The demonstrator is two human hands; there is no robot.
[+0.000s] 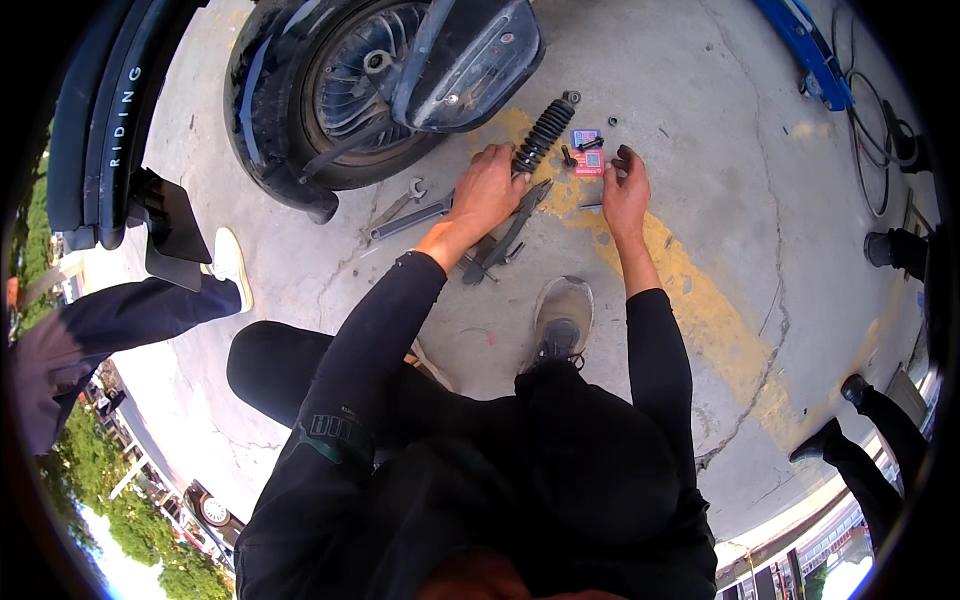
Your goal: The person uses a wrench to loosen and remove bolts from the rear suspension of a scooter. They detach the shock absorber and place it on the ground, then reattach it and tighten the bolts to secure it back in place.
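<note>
My left hand [488, 190] is closed around the lower end of a black coil-spring shock absorber [545, 132], which lies slanted on the concrete. My right hand [627, 195] hovers at the right of a small red card [590, 164], thumb and bent fingers apart, with nothing visible between them. A blue card [584, 138] lies just above the red one. Dark bolts [591, 144] rest on the cards, and a small nut [613, 121] sits beyond. Below my left hand are pliers [532, 200], and a wrench [410, 219] extends to its left.
A scooter's rear wheel [365, 75] and dark engine cover [475, 70] stand at the upper left. A blue metal arm [810, 60] and cables [868, 150] lie upper right. Other people's legs show at left [150, 315] and right [860, 455]. My shoe [562, 315] is below the tools.
</note>
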